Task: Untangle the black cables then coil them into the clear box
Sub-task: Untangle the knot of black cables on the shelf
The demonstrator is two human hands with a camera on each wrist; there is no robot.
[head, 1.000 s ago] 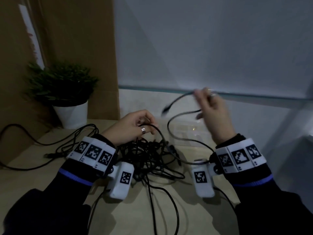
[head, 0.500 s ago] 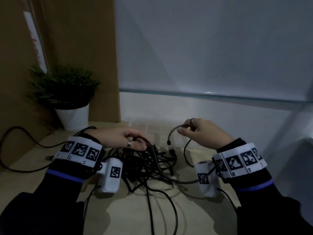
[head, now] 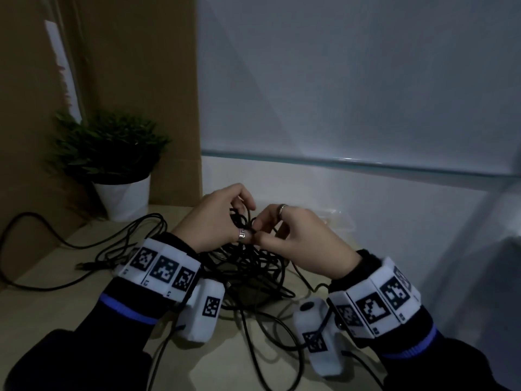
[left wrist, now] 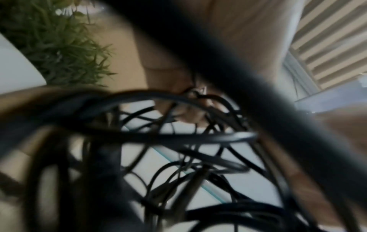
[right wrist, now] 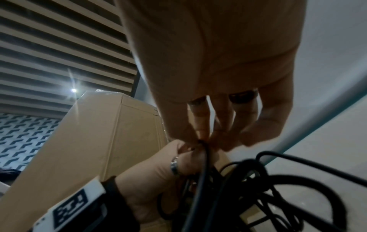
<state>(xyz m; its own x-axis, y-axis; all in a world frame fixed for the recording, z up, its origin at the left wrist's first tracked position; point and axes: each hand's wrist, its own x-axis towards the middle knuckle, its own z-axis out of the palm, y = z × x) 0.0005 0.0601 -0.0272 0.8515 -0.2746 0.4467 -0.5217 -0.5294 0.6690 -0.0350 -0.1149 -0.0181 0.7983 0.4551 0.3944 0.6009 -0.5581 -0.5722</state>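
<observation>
A tangle of black cables (head: 253, 275) lies on the wooden table between my wrists, lifted at its top. My left hand (head: 220, 218) has its fingers curled round a bunch of strands at the top of the tangle. My right hand (head: 284, 230) meets it there and pinches one black strand (right wrist: 204, 150) between thumb and fingertips. In the left wrist view blurred cable loops (left wrist: 178, 138) fill the picture. The clear box (head: 338, 221) sits on the table behind my right hand, mostly hidden by it.
A potted green plant (head: 112, 153) in a white pot stands at the back left before a brown cardboard box (head: 135, 66). More black cable (head: 42, 244) runs along the left side of the table. A pale wall with a glass edge (head: 366, 165) closes the back.
My right hand, raised with a cable end a second ago, has dropped and moved left to join the left hand. My left hand has lifted the top of the tangle slightly.
</observation>
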